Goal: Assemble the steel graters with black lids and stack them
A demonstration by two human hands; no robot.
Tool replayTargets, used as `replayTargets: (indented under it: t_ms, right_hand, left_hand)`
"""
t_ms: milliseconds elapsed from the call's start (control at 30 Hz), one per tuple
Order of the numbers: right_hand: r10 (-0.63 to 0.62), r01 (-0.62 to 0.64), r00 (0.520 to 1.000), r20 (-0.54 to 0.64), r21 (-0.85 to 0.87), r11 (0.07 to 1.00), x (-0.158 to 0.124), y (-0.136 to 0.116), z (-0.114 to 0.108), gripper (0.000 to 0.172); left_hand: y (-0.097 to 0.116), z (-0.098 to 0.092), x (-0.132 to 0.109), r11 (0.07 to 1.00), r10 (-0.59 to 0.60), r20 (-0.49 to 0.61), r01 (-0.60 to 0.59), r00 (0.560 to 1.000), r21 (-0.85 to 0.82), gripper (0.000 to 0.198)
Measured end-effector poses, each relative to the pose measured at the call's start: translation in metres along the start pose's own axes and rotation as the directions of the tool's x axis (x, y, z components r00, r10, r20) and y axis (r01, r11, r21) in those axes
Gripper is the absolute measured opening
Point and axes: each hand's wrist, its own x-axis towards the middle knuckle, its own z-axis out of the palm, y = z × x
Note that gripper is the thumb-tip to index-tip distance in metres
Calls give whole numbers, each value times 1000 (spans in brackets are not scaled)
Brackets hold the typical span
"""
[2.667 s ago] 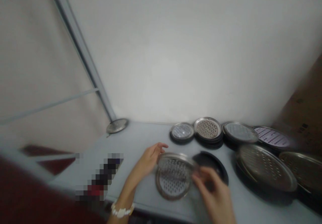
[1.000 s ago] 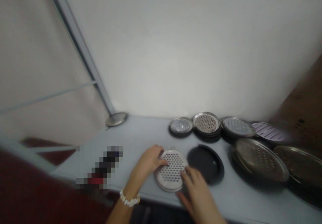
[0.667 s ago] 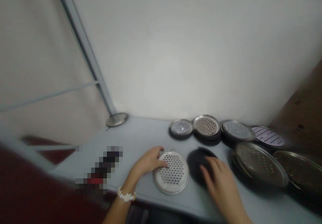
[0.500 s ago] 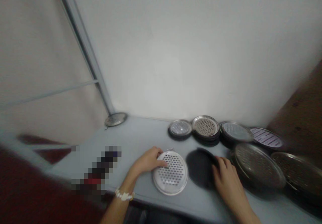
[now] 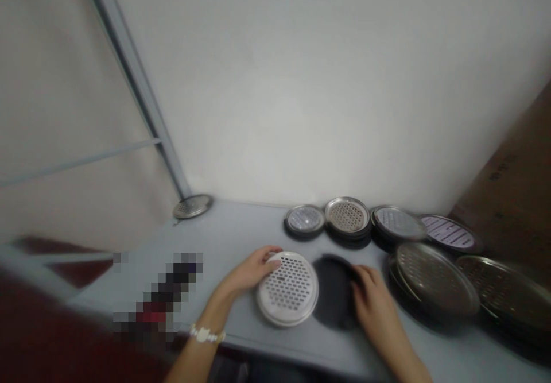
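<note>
My left hand (image 5: 255, 271) grips the upper left edge of a round, silvery metal disc (image 5: 289, 291) perforated with rows of slots. Its thumb lies on the top face and the fingers reach over the far rim. A white bracelet circles that wrist. Close beside the disc, on its right, is a dark round dish (image 5: 333, 294). My right hand (image 5: 368, 294) holds this dish by its right rim, with the fingertips partly hidden behind the edge. The metal disc slightly overlaps the dish from this angle; whether they touch I cannot tell.
Stacks of round perforated pieces line the wall: a small stack (image 5: 305, 220), a second stack (image 5: 348, 219) and a third (image 5: 398, 225). Larger ones (image 5: 437, 282) stand at the right. Another disc (image 5: 193, 206) lies in the far left corner. A pixelated patch covers the table's left.
The metal disc has tilted slightly, with my left hand still on it. My right hand and the dark dish have come a little nearer to it. The whole view has shifted slightly.
</note>
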Motion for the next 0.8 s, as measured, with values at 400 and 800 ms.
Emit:
replayTargets:
  t_ms: [400,800]
  right_hand:
    - [83,-89,991,107,50,995,-9,-15,14,35]
    - [102,-115,989,111,118,986,-10,-23,17,32]
  left_hand:
    - [-1,26,5,909,66,-67,-32,996,416,46]
    - [12,48,0,762,136,-82,-52,987,646,34]
